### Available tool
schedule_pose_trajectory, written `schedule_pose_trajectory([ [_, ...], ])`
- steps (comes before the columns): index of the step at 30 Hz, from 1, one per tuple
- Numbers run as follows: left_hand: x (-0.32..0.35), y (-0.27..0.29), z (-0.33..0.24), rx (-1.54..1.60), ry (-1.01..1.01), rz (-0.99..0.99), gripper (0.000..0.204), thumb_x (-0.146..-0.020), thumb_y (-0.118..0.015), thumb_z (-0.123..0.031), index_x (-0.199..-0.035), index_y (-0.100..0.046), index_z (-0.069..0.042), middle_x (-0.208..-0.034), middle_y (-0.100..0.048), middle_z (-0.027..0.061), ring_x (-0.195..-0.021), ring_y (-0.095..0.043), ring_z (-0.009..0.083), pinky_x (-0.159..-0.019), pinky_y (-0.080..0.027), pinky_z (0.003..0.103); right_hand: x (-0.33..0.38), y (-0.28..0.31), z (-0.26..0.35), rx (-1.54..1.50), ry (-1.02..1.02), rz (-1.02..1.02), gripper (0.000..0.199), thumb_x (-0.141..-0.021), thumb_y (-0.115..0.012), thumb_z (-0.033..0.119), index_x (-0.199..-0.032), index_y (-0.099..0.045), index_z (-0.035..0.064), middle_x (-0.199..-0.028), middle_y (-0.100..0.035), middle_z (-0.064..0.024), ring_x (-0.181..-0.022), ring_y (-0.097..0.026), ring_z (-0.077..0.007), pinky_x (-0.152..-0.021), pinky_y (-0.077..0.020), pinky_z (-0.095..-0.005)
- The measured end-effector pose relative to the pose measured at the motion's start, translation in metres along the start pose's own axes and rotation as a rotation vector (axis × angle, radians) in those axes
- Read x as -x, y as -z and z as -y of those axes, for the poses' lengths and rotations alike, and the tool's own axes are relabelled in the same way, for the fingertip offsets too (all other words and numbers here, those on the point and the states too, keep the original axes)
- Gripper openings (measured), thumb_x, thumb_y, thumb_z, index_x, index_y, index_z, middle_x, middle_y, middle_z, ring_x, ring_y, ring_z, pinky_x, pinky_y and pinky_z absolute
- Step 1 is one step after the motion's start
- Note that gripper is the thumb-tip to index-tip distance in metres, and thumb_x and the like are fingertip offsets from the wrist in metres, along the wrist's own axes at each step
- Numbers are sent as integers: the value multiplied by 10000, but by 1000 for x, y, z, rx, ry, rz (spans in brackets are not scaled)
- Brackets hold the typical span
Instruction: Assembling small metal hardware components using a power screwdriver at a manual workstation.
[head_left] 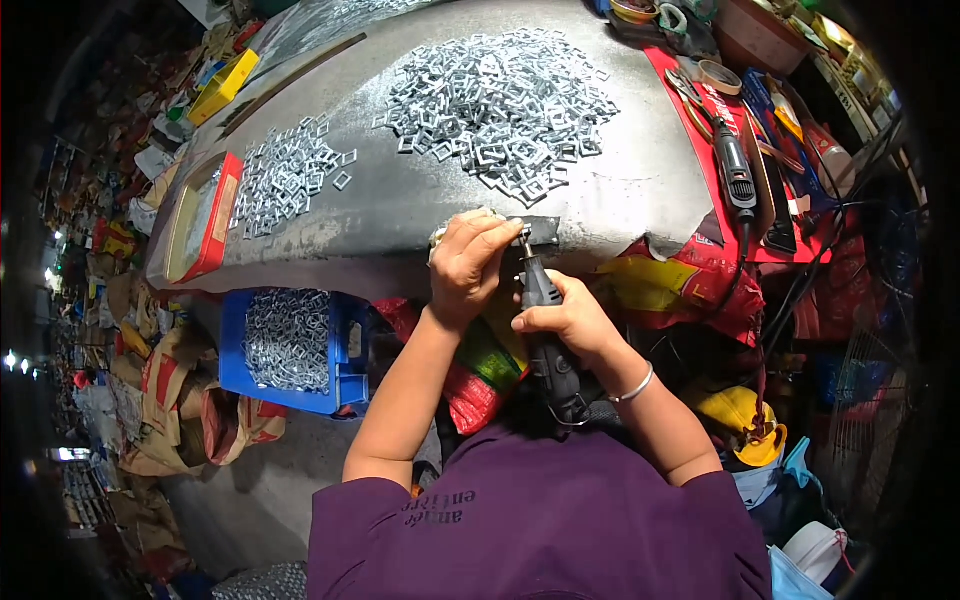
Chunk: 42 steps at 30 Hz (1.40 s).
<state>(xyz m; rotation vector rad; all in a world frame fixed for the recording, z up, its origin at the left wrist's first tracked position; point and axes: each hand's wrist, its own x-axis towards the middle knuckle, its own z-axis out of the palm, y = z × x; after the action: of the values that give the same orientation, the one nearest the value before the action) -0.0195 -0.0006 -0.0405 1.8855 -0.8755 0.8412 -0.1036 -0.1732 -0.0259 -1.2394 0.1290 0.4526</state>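
Observation:
My right hand (578,318) is wrapped round a dark rotary tool (543,290), its tip pointing away from me at the table's near edge. Close against that tip, my left hand (465,262) is closed with fingers bent, pinching a small metal piece (523,231) mostly hidden by the fingers. Something pale, perhaps cloth, shows by the left knuckles. A dark patch (543,231) lies on the table edge beside the tip. Beyond my hands is a large heap of small square metal frames (505,110). A smaller spread of similar frames (285,175) lies to the left.
A red-sided tray (222,222) sits at the table's left edge. Below it stands a blue crate (234,360) of metal frames. On the right, a second rotary tool (736,170), pliers (688,92) and a tape roll (719,77) rest on red sheeting, with cables hanging nearby.

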Motion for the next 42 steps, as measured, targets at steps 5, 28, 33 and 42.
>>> schedule_pose_trajectory([
  [5,2,1,1,-33,-25,10,286,-797,-692,42,-1065,-745,-44,-978,-700,75,-910,-642,280,-840,-534,376,4,-5,16,-48,-62,6,317,-725,-732,-27,-1014,-622,42,-797,-622,-34,-646,-553,-113,-619,-461,-229],
  [28,-29,48,22,-377,89,-132,264,-780,-647,31,-1012,-719,-71,-1049,-707,80,-982,-653,276,-886,-528,376,28,4,-1,168,72,26,331,-719,-749,-19,-1014,-610,38,-781,-611,-26,-631,-530,-108,-604,-452,-236],
  [33,-78,48,33,-438,306,-176,258,-830,-668,6,-1056,-728,-104,-1137,-681,64,-1007,-634,227,-900,-510,334,30,-3,1,266,95,-45,247,-789,-738,47,-991,-596,47,-774,-601,-16,-629,-514,-103,-602,-431,-225],
  [42,-61,22,72,-283,289,118,243,-847,-695,-14,-1070,-747,-93,-988,-684,46,-811,-640,234,-739,-517,335,26,8,-15,170,140,-15,131,-934,-626,162,-1002,-598,54,-754,-577,13,-625,-487,-90,-604,-404,-211],
])
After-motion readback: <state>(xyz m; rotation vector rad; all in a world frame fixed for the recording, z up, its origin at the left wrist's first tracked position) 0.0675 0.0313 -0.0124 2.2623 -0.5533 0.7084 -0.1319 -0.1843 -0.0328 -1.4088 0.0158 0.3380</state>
